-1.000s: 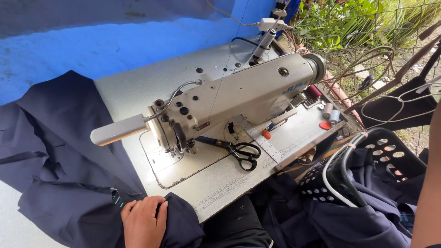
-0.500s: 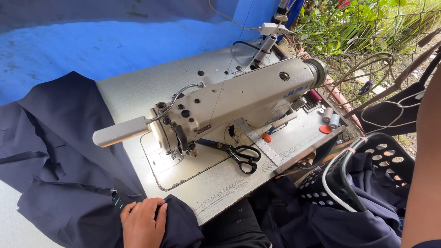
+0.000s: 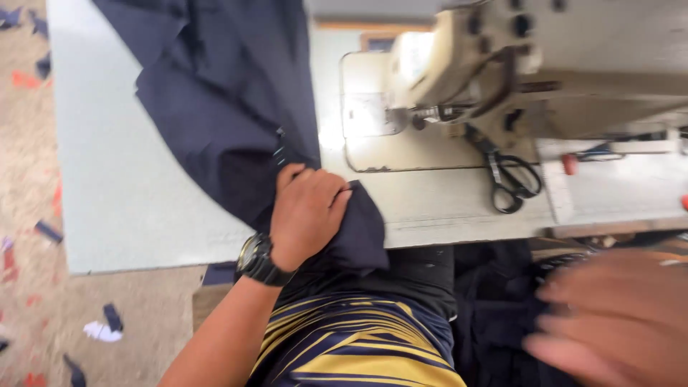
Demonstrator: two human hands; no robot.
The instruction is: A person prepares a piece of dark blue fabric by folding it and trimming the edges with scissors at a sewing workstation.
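Now left hand (image 3: 308, 211) grip clenched on navy cloth (image 3: 222, 100) at table edge; right hand (image 3: 609, 322) blurred, grip unclear.

One head-worn camera looks steeply down, close over the sewing table (image 3: 143, 215) edge and the person's lap.

Bare table (image 3: 129, 179) left; sewing machine (image 3: 573, 72) blocks right.

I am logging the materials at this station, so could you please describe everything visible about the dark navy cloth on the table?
The dark navy cloth is a thin, matte woven fabric, creased and folded, spread from the pale table's far edge to its near edge. The left hand grips a bunched fold there, and a corner hangs over the edge. A small light mark shows near the knuckles. It lies left of the needle plate, apart from it.
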